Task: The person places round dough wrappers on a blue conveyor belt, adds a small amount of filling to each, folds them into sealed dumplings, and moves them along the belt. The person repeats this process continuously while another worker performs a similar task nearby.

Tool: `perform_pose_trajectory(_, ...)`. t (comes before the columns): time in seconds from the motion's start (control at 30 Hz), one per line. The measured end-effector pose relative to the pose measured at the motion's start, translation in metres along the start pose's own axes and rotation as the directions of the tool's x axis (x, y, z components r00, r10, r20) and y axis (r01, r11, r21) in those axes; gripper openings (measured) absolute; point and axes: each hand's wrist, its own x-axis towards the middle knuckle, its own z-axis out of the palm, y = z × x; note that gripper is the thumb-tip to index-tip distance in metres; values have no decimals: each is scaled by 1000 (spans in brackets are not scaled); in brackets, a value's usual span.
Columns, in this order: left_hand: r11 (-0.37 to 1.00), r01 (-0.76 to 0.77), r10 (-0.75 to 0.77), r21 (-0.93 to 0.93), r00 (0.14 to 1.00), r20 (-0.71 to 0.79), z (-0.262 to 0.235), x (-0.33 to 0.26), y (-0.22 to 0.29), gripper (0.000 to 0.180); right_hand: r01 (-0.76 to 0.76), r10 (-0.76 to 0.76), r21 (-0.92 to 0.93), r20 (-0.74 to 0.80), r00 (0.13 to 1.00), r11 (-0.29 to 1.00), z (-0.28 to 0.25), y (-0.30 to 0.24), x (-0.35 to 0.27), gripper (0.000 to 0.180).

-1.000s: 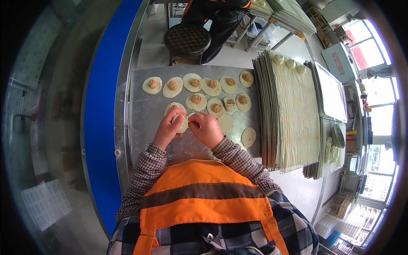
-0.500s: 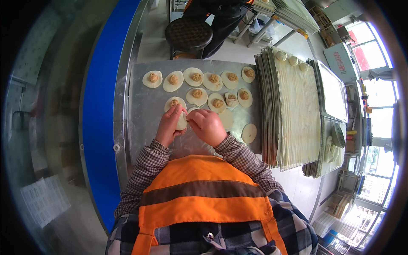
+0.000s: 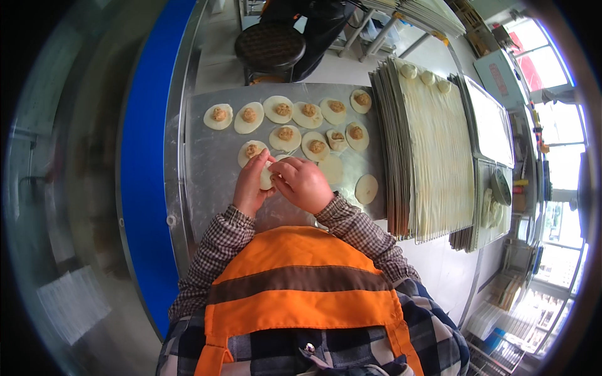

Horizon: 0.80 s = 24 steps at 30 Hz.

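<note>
Above a floured metal table [image 3: 210, 160], my left hand [image 3: 251, 187] cups a pale dough bun [image 3: 266, 177] with its fingers curled round it. My right hand [image 3: 307, 186] pinches the bun's edge from the right, and its fingertips partly cover it. Whether filling is inside cannot be seen. Beyond my hands lie several flat dough wrappers [image 3: 249, 127], each topped with a lump of brownish filling [image 3: 283, 109]. One wrapper [image 3: 337, 145] is partly folded up around its filling. Two plain dough rounds, one near [image 3: 366, 189] and one farther off [image 3: 330, 169], carry no filling.
At the right stands a stack of trays [image 3: 436, 156], its cloth-lined top holding three buns [image 3: 427, 78] at the far end. Farther right is a dark bowl [image 3: 500, 186]. A round stool [image 3: 270, 47] and a person's dark-clothed legs [image 3: 320, 41] are beyond the table. A blue panel [image 3: 147, 138] borders the left.
The whole scene has shifted slightly as my head moved. My right fingers have closed in over the bun, and less of its dough shows between my hands.
</note>
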Motion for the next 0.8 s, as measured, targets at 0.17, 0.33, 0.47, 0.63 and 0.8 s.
perform_pose_trajectory(0.17,935,331,-315,-126,940,133,10,21,-13,24,27,-27,-18,13,1000,999,-24,11,-19,25)
perform_pose_trajectory(0.33,819,572,-542,43,747,386,46,36,-33,29,95,-95,7,99,991,995,-75,33,-50,25)
perform_pose_trajectory(0.47,871,489,-484,54,833,266,108,55,-74,29,-81,85,-108,38,996,991,-121,46,-80,19)
perform_pose_trajectory(0.63,908,418,-351,11,750,560,216,90,-104,40,-498,492,38,-233,839,866,-203,67,-110,50)
perform_pose_trajectory(0.8,951,297,-224,-87,854,469,325,124,-116,54,-452,496,222,-224,839,864,-290,149,-120,57)
